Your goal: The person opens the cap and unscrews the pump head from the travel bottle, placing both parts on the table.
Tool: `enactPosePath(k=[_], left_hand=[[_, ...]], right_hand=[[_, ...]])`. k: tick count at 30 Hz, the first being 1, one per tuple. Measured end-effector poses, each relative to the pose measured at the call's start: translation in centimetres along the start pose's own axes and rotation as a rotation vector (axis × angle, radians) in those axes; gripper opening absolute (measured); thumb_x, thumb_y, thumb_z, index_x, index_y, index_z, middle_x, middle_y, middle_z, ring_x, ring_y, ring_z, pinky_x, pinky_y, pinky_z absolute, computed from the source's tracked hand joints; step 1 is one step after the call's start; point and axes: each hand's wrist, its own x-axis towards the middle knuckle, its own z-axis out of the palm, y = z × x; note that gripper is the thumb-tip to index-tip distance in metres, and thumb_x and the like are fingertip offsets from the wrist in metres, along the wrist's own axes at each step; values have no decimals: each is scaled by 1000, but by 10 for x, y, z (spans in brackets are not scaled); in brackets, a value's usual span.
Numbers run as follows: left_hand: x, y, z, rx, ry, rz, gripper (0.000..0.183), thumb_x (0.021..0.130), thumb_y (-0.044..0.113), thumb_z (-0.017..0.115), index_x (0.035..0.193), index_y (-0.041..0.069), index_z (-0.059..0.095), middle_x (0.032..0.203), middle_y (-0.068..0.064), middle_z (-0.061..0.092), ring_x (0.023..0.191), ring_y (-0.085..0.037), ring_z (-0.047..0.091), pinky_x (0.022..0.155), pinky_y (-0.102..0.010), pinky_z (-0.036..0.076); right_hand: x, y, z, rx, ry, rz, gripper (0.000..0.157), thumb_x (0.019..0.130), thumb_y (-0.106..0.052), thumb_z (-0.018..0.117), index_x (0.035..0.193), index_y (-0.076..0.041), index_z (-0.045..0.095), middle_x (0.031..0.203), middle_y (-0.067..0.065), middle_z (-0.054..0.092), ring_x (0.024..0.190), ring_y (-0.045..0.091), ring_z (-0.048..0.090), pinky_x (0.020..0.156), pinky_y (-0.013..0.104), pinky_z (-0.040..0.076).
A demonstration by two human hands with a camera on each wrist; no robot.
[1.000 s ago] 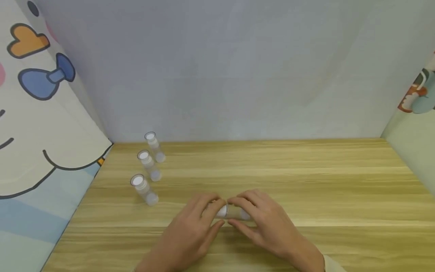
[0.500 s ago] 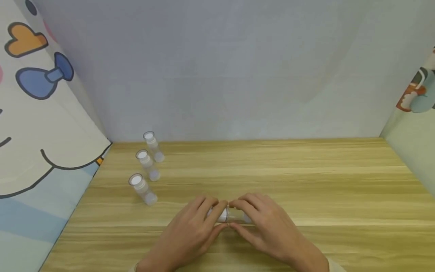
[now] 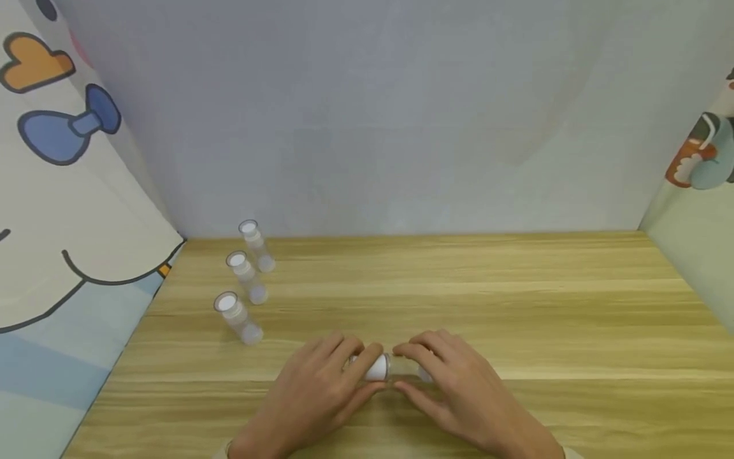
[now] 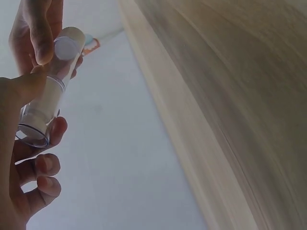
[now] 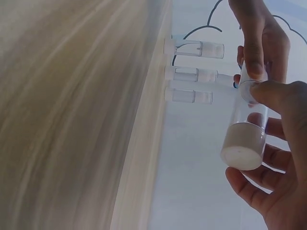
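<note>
A clear cylindrical bottle [image 3: 404, 368] lies sideways between my two hands, low over the wooden table. My left hand [image 3: 321, 382] pinches its left end, where a clear cap [image 4: 33, 135] covers a white collar. My right hand [image 3: 461, 386] holds the clear body by the other end, thumb on the near side and fingers on the far side. In the right wrist view, the white base [image 5: 243, 146] of the bottle faces the camera. Fingers partly hide both ends in the head view.
Three similar bottles stand upright in a row at the table's left: a near one [image 3: 239, 319], a middle one [image 3: 248, 278] and a far one [image 3: 257, 247]. A grey wall [image 3: 413, 121] rises behind the wooden table [image 3: 516, 306]. Cartoon-printed panels flank both sides.
The gap between my hands has widened a little, showing slightly more of the clear body. The held bottle has shifted slightly right. The three standing bottles keep their arrangement.
</note>
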Motion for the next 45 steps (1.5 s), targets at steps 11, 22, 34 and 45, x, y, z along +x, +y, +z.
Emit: enactPosePath(k=[11, 22, 34, 45], left_hand=[[-2, 2, 0, 20, 128, -2, 43, 109, 52, 45, 114, 20, 73, 94, 6, 72, 76, -9, 59, 57, -18, 49], [-5, 4, 0, -33, 163, 39, 41, 108, 51, 48, 116, 20, 74, 93, 8, 70, 74, -8, 55, 59, -13, 47], [-5, 2, -3, -171, 183, -5, 35, 104, 45, 57, 118, 19, 75, 100, 4, 71, 85, -11, 62, 66, -15, 56], [-12, -8, -12, -212, 155, -70, 34, 97, 40, 72, 123, 18, 74, 105, 4, 72, 92, -11, 62, 70, -21, 58]], right_hand=[[-3, -6, 1, 18, 55, -12, 30, 102, -41, 67, 118, -16, 70, 108, -7, 69, 94, 9, 61, 78, 22, 54], [-8, -8, -5, 42, 10, -35, 30, 98, -35, 74, 122, -18, 70, 109, -8, 67, 94, 6, 59, 78, 18, 50], [-10, -2, -9, 31, 40, -86, 33, 105, -42, 59, 125, -17, 70, 110, -3, 67, 95, 10, 61, 79, 23, 53], [-19, 8, -9, -19, 60, -81, 37, 109, -43, 47, 121, -16, 68, 114, -3, 69, 95, 14, 60, 80, 26, 52]])
